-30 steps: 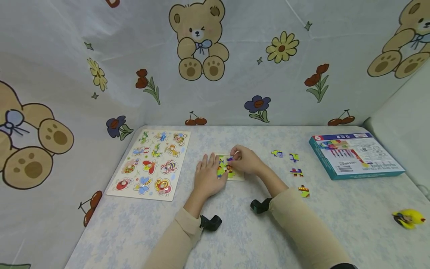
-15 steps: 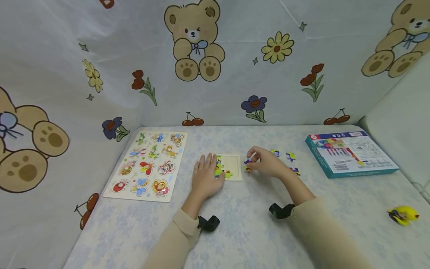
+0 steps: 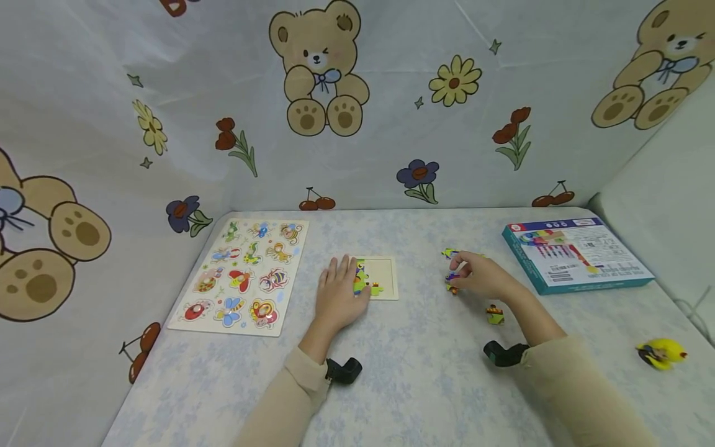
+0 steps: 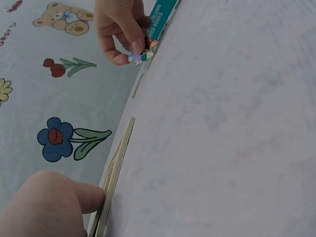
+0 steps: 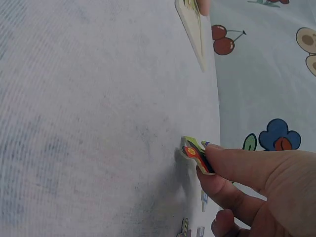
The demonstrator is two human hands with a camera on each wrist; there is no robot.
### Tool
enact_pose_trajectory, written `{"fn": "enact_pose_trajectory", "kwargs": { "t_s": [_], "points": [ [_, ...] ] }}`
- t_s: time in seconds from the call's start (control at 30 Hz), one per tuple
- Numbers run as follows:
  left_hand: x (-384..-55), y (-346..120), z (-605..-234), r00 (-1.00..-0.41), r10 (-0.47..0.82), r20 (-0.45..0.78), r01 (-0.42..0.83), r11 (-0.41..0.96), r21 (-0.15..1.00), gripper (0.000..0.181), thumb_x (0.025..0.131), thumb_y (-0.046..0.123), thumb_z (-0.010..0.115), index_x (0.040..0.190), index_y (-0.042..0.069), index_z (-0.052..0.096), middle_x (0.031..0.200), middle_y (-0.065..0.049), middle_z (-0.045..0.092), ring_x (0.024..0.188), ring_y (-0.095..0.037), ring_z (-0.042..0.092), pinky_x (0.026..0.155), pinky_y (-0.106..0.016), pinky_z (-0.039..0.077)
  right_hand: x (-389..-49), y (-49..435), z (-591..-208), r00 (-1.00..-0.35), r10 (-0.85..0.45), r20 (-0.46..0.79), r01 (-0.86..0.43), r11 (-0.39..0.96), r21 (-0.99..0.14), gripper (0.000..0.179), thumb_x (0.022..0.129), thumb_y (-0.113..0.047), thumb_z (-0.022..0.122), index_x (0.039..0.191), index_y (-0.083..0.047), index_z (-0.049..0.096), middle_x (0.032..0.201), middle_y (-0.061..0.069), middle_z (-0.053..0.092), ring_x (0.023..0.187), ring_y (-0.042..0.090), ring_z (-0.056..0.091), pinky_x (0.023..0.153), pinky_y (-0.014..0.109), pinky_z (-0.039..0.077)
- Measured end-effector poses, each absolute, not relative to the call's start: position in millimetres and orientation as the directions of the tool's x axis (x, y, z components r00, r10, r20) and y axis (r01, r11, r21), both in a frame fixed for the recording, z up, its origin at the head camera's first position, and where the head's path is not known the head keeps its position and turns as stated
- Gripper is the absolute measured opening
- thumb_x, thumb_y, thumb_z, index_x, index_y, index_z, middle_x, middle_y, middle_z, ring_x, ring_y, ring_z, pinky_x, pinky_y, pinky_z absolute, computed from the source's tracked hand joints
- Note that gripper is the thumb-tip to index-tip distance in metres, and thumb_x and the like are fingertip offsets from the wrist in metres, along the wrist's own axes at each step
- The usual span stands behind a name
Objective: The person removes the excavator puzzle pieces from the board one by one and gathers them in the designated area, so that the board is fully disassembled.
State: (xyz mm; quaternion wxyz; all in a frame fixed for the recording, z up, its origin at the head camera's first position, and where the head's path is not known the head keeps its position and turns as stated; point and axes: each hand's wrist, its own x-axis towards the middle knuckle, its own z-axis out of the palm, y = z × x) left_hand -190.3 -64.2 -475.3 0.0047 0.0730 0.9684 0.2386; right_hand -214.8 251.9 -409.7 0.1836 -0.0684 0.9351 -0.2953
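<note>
In my head view I see the left hand resting on the puzzle tray, fingers straight and slightly spread. Right of the tray, the right hand pinches a puzzle piece; a box lies farther right. On my left wrist view, the thumb touches the tray's edge. On my right wrist view, thumb and finger pinch the piece, well apart from the tray

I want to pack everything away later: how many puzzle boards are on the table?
2: the large insect board on the person's left, and the small board, partly covered by the left hand. No others show.
</note>
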Motion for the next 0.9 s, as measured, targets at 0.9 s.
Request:
{"fn": "enact_pose_trajectory", "kwargs": {
  "t_s": [0.9],
  "points": [
    [-190,-65,-475,-0.990,0.137,0.020,0.130,0.876,0.464,0.075,0.096,0.053,0.047,0.159,0.019,0.023,0.168,-0.003,0.015,0.157,-0.028,0.003,0.127,-0.049,0.005,-213,231,-412,-0.961,-0.231,-0.150,-0.148,0.892,-0.426,0.029,0.094,-0.022,0.067,0.118,-0.006,0.062,0.098,0.011,0.062,0.078,0.022,0.055,0.064,0.030,0.048]
  ]
}}
